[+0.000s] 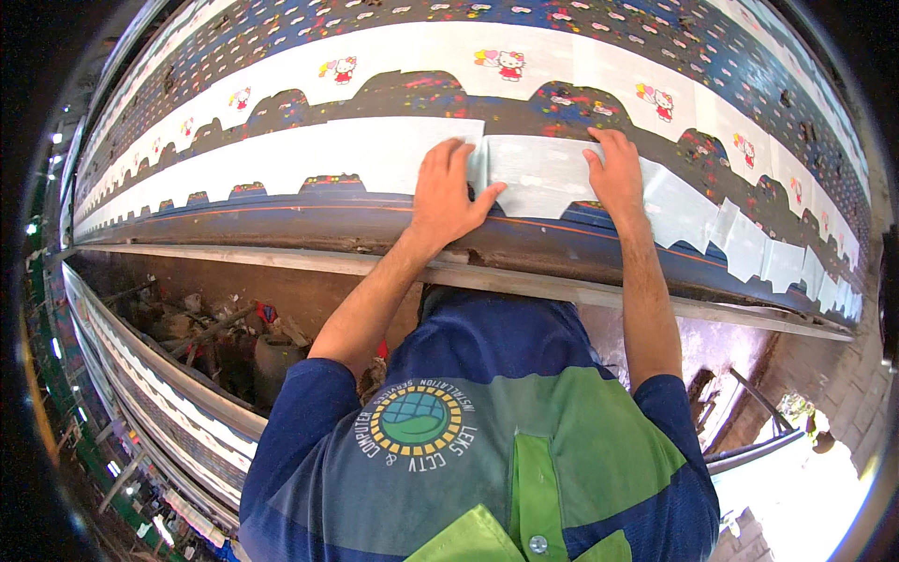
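Note:
A blank white fabric panel [538, 178] with a notched lower edge lies on a long dark table [375, 211]. My left hand [448, 195] rests over its left end, where it meets another white panel [375, 155]; the thumb is spread from the fingers. My right hand [618, 178] lies on the panel's right end, fingers extended and thumb apart. Right of that hand, several loose white panels [679, 206] overlap unevenly. Beyond my hands runs a row of white panels printed with a cartoon cat and balloons [510, 66].
Dark, paint-spotted tabletop [412, 89] shows between the rows. A pale rail [524, 277] borders the table's near side. Another long table with white strips [178, 393] stands at lower left, with debris and a grey container [278, 370] beneath. Bright light falls on paving at lower right.

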Demonstrator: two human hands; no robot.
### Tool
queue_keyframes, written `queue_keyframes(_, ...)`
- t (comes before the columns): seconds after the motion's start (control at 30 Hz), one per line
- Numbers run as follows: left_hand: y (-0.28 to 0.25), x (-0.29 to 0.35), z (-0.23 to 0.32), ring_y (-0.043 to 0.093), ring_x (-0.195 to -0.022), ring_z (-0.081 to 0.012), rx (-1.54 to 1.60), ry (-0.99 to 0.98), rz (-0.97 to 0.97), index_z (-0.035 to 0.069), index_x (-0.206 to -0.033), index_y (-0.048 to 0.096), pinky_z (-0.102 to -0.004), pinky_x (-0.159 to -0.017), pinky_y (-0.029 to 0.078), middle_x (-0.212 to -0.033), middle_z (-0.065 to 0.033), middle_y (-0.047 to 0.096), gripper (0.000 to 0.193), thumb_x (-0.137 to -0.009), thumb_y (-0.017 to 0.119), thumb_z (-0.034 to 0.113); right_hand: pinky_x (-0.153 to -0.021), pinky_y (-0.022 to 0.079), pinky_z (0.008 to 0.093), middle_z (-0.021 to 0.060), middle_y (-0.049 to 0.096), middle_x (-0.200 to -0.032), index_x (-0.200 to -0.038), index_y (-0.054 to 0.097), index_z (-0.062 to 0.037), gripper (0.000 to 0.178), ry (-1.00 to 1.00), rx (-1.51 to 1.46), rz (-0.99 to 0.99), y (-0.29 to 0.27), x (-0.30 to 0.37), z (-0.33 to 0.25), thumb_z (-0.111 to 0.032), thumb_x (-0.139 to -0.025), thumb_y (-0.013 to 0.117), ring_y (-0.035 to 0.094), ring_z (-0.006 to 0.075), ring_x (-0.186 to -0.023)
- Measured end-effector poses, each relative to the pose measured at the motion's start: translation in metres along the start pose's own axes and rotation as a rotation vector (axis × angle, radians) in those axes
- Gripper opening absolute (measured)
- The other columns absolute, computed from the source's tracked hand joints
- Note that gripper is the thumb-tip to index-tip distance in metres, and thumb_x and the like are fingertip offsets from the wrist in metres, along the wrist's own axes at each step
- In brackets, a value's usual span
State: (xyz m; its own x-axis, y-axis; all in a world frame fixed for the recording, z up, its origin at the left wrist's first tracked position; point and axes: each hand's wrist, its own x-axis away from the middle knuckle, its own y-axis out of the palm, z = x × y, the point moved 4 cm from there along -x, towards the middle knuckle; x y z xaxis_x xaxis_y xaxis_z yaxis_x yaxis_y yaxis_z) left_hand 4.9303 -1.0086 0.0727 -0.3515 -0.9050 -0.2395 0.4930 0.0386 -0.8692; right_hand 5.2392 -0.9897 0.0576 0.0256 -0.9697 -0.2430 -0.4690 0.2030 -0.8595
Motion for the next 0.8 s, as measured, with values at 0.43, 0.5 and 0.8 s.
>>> queue_keyframes(0.43, 0.052, 0.021, 0.108, 0.058, -0.138, -0.0269, 1.148, -0.437, -0.275, 0.008, -0.096, 0.069, -0.0430, -0.113, 0.048, -0.153, -0.0107, 0.060, 0.017, -0.106, 0.076, 0.020, -0.096, 0.053, 0.0393, 0.0077, 0.073, -0.114, -0.113, 0.066, -0.0055, 0.013, -0.038, -0.510, -0.094, -0.003, 0.004, 0.046, -0.015, -0.107, 0.072, 0.069, 0.0250, -0.107)
queue_keyframes(0.5, 0.058, 0.032, 0.136, 0.051, -0.148, -0.0250, 1.507, -0.508, -0.436, 0.011, -0.094, 0.069, -0.0437, -0.121, 0.043, -0.165, -0.0084, 0.051, 0.017, -0.106, 0.077, 0.021, -0.096, 0.053, 0.0352, 0.0057, 0.073, -0.113, -0.115, 0.064, -0.0051, 0.013, 0.201, -0.797, -0.296, 0.001, 0.007, 0.058, -0.015, -0.109, 0.071, 0.069, 0.0195, -0.107)
queue_keyframes(0.8, 0.058, 0.073, 0.136, 0.071, -0.102, -0.0178, 1.805, -0.635, -0.440, 0.008, -0.099, 0.067, -0.0364, -0.099, 0.056, -0.105, -0.0051, 0.071, 0.010, -0.102, 0.076, 0.007, -0.096, 0.053, 0.0332, 0.0060, 0.074, -0.116, -0.118, 0.066, -0.0042, 0.023, 0.127, -0.749, -0.152, -0.009, 0.009, 0.056, -0.016, -0.103, 0.079, 0.070, 0.0185, -0.108)
